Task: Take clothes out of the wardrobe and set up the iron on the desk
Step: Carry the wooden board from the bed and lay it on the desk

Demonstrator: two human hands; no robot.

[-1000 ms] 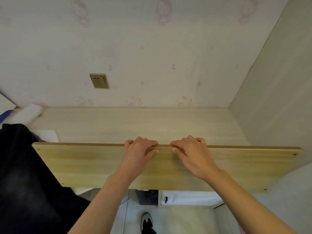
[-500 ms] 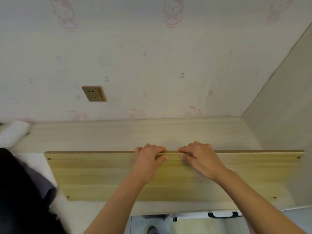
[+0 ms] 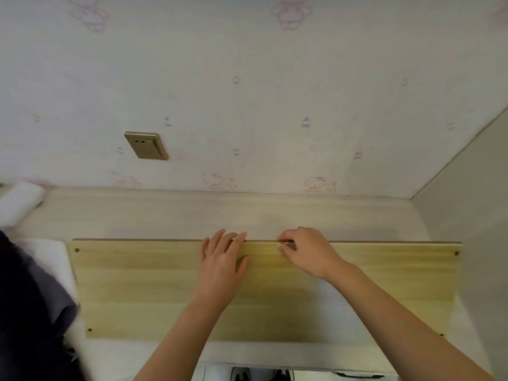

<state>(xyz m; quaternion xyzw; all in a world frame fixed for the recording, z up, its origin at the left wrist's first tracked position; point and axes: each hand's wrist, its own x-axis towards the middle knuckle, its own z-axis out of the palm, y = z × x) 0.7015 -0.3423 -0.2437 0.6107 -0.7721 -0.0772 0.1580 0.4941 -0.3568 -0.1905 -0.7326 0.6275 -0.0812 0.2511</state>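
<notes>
A long pale-yellow wooden board [image 3: 143,287] lies flat on the light wood desk [image 3: 165,213], its long side parallel to the back wall, its right end close to the grey side panel [image 3: 472,215]. Small screw holes show at its corners. The left hand [image 3: 221,266] rests palm-down on the board near the middle, fingers straight and slightly spread, fingertips reaching the far edge. The right hand [image 3: 308,253] sits just beside it, apart from it, fingers bent at the knuckles and curled over the far edge of the board, thumb tucked against the top face; it grips that edge. Dark clothing [image 3: 30,312] occupies the left lower corner, lying over a white cloth [image 3: 52,257] that touches the left end of the board. A white rolled item [image 3: 19,202] lies at the far left of the desk against the wall. A brass-coloured wall socket [image 3: 146,145] is set in the patterned wallpaper [image 3: 275,92] above the desk, left of centre. Below the desk's near edge, dark shoes [image 3: 242,376] show on a pale floor. The iron cannot be identified in this view.
</notes>
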